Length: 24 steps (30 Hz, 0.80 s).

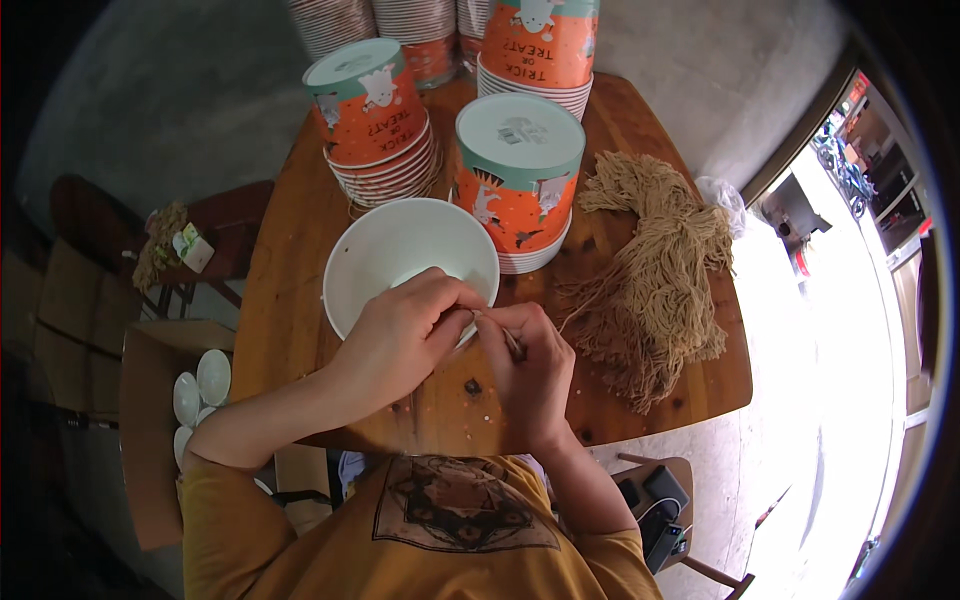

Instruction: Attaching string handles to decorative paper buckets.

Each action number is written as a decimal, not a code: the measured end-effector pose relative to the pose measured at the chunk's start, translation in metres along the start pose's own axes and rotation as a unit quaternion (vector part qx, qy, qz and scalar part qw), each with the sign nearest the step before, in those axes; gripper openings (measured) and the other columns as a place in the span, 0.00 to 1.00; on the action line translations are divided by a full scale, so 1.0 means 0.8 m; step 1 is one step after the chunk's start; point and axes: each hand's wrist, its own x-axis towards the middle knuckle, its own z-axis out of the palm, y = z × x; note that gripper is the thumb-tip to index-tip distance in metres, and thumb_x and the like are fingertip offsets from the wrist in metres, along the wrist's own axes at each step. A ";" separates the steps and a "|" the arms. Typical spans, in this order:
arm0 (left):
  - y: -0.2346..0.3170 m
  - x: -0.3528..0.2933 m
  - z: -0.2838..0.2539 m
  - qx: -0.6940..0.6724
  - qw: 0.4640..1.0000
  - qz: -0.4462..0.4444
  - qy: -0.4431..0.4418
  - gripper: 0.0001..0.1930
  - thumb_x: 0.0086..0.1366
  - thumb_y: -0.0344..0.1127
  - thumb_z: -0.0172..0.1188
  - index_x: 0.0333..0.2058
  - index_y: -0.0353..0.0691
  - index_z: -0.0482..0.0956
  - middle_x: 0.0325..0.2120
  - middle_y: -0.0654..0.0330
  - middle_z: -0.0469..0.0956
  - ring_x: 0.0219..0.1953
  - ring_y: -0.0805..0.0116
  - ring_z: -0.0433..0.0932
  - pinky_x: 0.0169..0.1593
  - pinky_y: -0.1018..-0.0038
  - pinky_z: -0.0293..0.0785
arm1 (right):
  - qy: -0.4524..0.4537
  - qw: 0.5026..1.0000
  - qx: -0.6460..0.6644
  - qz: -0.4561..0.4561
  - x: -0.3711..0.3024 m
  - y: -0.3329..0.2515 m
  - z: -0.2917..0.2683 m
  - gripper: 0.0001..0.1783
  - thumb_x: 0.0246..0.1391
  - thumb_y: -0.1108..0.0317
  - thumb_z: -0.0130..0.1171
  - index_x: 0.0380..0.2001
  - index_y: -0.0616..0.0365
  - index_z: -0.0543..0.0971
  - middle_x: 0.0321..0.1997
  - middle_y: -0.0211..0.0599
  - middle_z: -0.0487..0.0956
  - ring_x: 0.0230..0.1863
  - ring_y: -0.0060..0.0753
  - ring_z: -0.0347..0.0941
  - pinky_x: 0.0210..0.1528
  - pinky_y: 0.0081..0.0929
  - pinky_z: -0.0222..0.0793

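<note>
An open white paper bucket (pixel 385 250) stands at the table's near middle, its inside facing up. Over its near right rim my left hand (pixel 405 325) is closed in a pinch, thumb and forefinger together; what sits between them is too small to make out. Touching those fingertips, my right hand (pixel 530 365) is also closed, with a bit of tan cord (pixel 515 347) showing among its fingers. To the right of my hands lies a thick bundle of tan cords (pixel 665 270), one loose strand reaching toward my right hand.
Upside-down orange and green printed buckets stand in a left stack (pixel 375 110), a middle stack (pixel 520 190) and a taller far stack (pixel 540 45) on the wooden table (pixel 290 300). A cardboard box (pixel 150 430) with white buckets is at lower left. A chair (pixel 675 480) stands lower right.
</note>
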 end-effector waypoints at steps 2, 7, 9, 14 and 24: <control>0.001 0.001 0.002 -0.025 1.000 -0.011 0.009 0.07 0.63 0.25 0.60 0.41 0.35 0.77 0.35 0.55 0.77 0.34 0.59 0.79 0.36 0.68 0.74 | 0.004 0.999 -0.010 -0.032 0.000 0.001 0.001 0.12 0.51 0.77 0.66 0.35 0.55 0.73 0.29 0.34 0.77 0.24 0.33 0.73 0.27 0.27 0.70; 0.006 0.004 0.003 -0.054 0.998 -0.024 0.031 0.05 0.62 0.24 0.60 0.37 0.34 0.74 0.33 0.54 0.77 0.33 0.56 0.79 0.35 0.66 0.74 | 0.000 0.998 -0.039 -0.048 -0.001 0.003 0.002 0.13 0.49 0.78 0.66 0.36 0.54 0.73 0.28 0.35 0.76 0.26 0.37 0.74 0.28 0.30 0.71; 0.007 0.005 0.003 -0.043 0.998 0.001 0.042 0.05 0.63 0.24 0.59 0.36 0.34 0.73 0.33 0.55 0.76 0.33 0.57 0.79 0.34 0.67 0.75 | 0.005 0.997 -0.047 -0.062 -0.001 0.005 0.002 0.14 0.48 0.78 0.66 0.36 0.54 0.73 0.28 0.35 0.76 0.27 0.39 0.75 0.28 0.32 0.71; 0.000 0.005 0.007 -0.093 0.995 -0.013 0.036 0.06 0.63 0.24 0.59 0.37 0.35 0.72 0.33 0.56 0.77 0.34 0.62 0.79 0.35 0.68 0.76 | -0.007 0.998 -0.050 -0.045 -0.002 0.004 0.002 0.14 0.48 0.76 0.67 0.37 0.53 0.73 0.28 0.35 0.74 0.27 0.39 0.74 0.29 0.33 0.71; 0.000 0.010 0.007 -0.178 0.982 -0.054 0.010 0.15 0.65 0.23 0.57 0.48 0.37 0.65 0.30 0.60 0.77 0.34 0.73 0.77 0.37 0.75 0.74 | 0.005 1.000 0.006 0.002 0.002 0.002 -0.001 0.12 0.50 0.79 0.64 0.36 0.56 0.73 0.29 0.35 0.75 0.25 0.34 0.72 0.25 0.27 0.69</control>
